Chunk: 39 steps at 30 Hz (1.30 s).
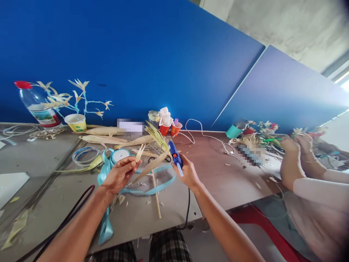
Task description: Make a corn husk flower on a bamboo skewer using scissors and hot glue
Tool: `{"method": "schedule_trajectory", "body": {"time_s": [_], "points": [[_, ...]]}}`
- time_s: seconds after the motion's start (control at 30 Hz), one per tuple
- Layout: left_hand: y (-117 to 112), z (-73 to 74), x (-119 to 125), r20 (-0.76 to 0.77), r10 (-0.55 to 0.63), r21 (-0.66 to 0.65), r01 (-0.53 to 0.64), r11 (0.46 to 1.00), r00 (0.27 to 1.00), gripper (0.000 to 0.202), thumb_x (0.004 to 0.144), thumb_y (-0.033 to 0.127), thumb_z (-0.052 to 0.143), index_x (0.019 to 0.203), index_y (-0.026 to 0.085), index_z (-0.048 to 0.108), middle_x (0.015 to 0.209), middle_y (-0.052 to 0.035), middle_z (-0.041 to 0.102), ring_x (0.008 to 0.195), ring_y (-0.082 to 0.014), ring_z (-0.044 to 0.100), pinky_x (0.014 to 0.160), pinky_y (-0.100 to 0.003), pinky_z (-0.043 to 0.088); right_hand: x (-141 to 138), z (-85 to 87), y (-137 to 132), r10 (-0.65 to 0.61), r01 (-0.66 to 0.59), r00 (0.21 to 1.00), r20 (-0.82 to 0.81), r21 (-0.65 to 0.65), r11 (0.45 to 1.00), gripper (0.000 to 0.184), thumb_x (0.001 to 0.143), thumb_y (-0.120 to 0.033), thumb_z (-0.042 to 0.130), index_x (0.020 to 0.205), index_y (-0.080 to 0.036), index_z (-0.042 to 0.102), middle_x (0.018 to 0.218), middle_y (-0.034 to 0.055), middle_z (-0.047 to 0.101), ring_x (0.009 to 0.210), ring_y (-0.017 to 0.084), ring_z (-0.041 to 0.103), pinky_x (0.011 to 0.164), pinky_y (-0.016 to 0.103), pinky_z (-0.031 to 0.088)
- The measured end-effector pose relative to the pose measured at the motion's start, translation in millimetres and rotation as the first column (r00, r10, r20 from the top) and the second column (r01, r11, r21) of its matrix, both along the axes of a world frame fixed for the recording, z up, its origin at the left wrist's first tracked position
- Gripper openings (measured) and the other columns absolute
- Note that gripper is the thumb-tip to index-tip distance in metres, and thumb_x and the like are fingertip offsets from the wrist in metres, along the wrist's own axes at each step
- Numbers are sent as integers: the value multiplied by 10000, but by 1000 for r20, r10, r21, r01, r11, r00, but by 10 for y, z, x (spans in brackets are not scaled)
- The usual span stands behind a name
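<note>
My left hand (121, 174) is closed in a pinch on pale dried leaf strips (150, 166) that point up and right, with a small folded leaf tip above the fingers. My right hand (187, 171) grips a blue glue gun (175, 154), its nozzle aimed toward the far end of the strips. Both hands hover over a grey table (174, 203). A loop of light blue ribbon (141, 190) lies under them, running from a ribbon spool (120, 155). A thin wooden stick (156, 198) lies on the table below the hands.
At the back stand a plastic bottle (35, 105), a yellow cup with a leaf-flower branch (76, 122), corn husks (106, 135) and red paper cups (170, 128). A white cable (207, 137) crosses the table. Another person's hands (293, 156) work at the right. A black cord (68, 218) hangs at the front.
</note>
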State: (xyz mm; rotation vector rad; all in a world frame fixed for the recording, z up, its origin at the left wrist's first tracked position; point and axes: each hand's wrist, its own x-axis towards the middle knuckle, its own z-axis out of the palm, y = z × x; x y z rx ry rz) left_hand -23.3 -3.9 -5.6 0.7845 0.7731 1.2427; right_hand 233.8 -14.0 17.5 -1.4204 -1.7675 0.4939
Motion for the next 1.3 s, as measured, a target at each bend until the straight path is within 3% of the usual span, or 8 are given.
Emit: {"method": "schedule_trajectory", "body": {"time_s": [0.17,0.3,0.43,0.67,0.83,0.97,1.17,1.3], "points": [[-64,69,9,22,-77,-14,77,997,997,232,548,283,808,693,154,680,480,37,513,358,-13,312,351,-149,266,-367,17,14,111,-111,994,-7,-32,993,314,722,-226,530,1018,-190,629,779,36,631,660,162,523,632,253,413],[-54,115,14,26,-20,-36,21,999,999,238,556,306,808,688,165,670,486,47,500,448,-65,454,521,-218,449,-363,13,154,24,-25,1000,-21,-74,997,291,742,-302,536,991,-185,629,697,17,603,589,142,479,598,249,393],[32,57,6,-122,164,14,-163,987,979,239,570,317,795,711,166,675,552,34,547,500,-76,465,515,-201,400,-149,-25,301,-89,66,963,-256,-98,993,336,696,-385,596,944,-161,629,640,-7,553,562,129,445,564,252,379],[118,-40,-50,-276,282,146,-250,957,919,171,638,310,727,731,170,691,594,19,546,533,-84,427,506,-210,336,-139,54,202,171,-372,728,-663,-173,912,391,669,-375,680,1000,-173,632,686,5,574,633,140,507,603,271,403],[98,18,-37,-354,349,153,-314,937,868,147,641,268,696,754,174,688,575,24,543,536,-96,426,526,-221,337,-384,18,98,344,-534,731,-589,-181,826,309,711,-406,646,931,-191,615,834,31,598,682,145,523,637,286,434],[87,60,-7,-402,406,190,-359,914,821,111,637,269,690,701,178,692,551,25,535,522,-101,410,527,-232,332,-470,-102,93,373,-509,802,-466,-207,836,253,753,-390,603,942,-228,561,840,23,590,668,150,520,616,284,452],[73,70,4,-491,394,201,-340,919,777,85,654,267,677,655,183,685,572,21,550,533,-111,412,562,-243,339,-474,-150,112,531,-536,833,-155,14,844,141,777,-317,553,874,-221,516,906,42,546,831,186,540,740,311,454],[74,59,14,-519,399,231,-326,917,756,90,679,268,658,643,189,680,575,19,546,549,-120,419,567,-247,340,-492,-145,77,531,-535,844,-80,-40,844,155,800,-344,530,875,-220,472,820,24,506,742,170,519,668,280,426]]}}
